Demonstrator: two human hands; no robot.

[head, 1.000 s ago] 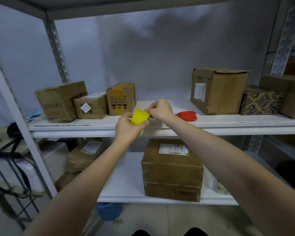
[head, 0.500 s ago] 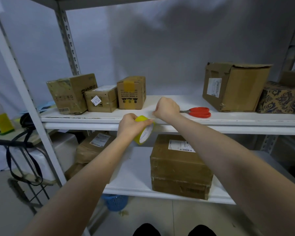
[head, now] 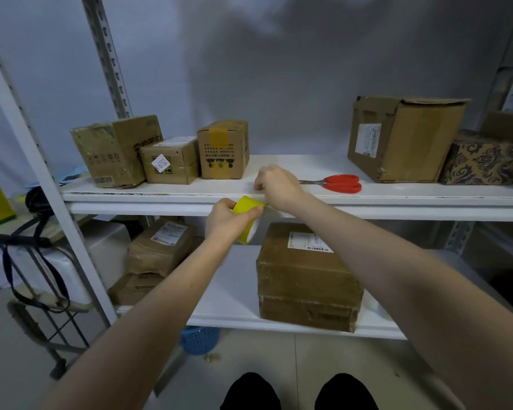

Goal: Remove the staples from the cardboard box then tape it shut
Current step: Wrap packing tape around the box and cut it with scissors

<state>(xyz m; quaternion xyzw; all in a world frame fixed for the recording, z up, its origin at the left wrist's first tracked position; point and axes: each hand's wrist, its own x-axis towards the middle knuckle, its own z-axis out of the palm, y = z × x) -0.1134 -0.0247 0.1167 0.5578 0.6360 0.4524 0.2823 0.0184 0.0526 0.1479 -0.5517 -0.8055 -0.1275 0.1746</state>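
View: head, looking down at a metal rack.
Tape roll: a yellow tape roll [head: 247, 215] is held just in front of the upper shelf [head: 308, 167] edge.
Left hand: the left hand [head: 227, 217] has its fingers wrapped round the roll.
Right hand: the right hand [head: 276, 184] rests curled at the shelf edge and seems to pinch the tape end [head: 266, 204], which is thin and hard to make out.
Box: I cannot tell which one is meant. A large box [head: 403, 140] stands on the upper shelf to the right, and a taped box [head: 307, 276] sits on the lower shelf [head: 228, 291].
Handling: the roll looks light and stiff, best held round its rim. The tape is likely sticky and limp, so keep it taut. Cardboard dents at the corners, so grip the sides.
Nearby: red scissors [head: 341, 183] lie just beside the right hand, with small boxes [head: 219, 149] further left.
In the way: the upper shelf overhangs the lower box.
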